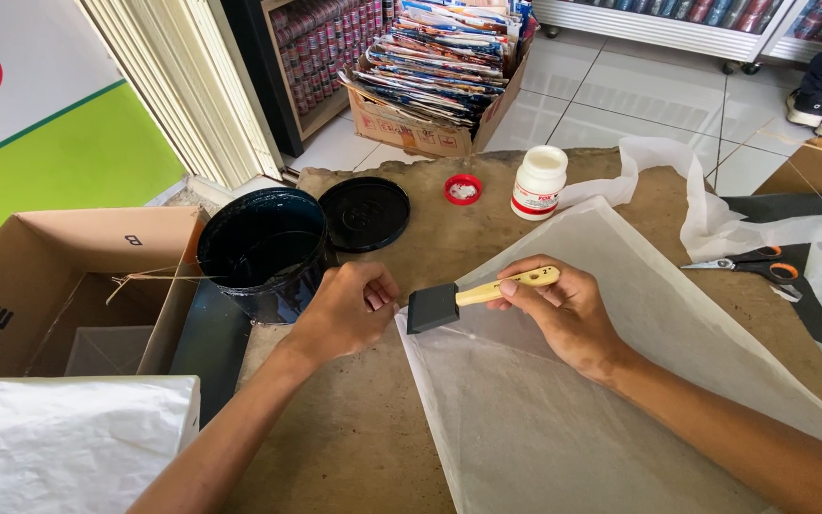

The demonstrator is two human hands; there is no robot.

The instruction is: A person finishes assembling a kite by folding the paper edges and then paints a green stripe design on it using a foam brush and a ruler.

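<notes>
Right hand (568, 314) closed around the pale wooden handle of a foam brush (468, 297), black foam head pointing left, held just above the near-left corner of a white translucent sheet (582, 400) spread over the brown table (354, 438). Left hand (346, 309) curled loosely, holding nothing clearly visible, resting at the sheet's left corner, just beside an open black tub (261, 249) at the table's left edge. Farther back, the tub's black lid (365, 213), a small red cap (463, 189) and a white bottle (538, 182) near the far edge. Orange-handled scissors (749, 266) toward the right edge.
</notes>
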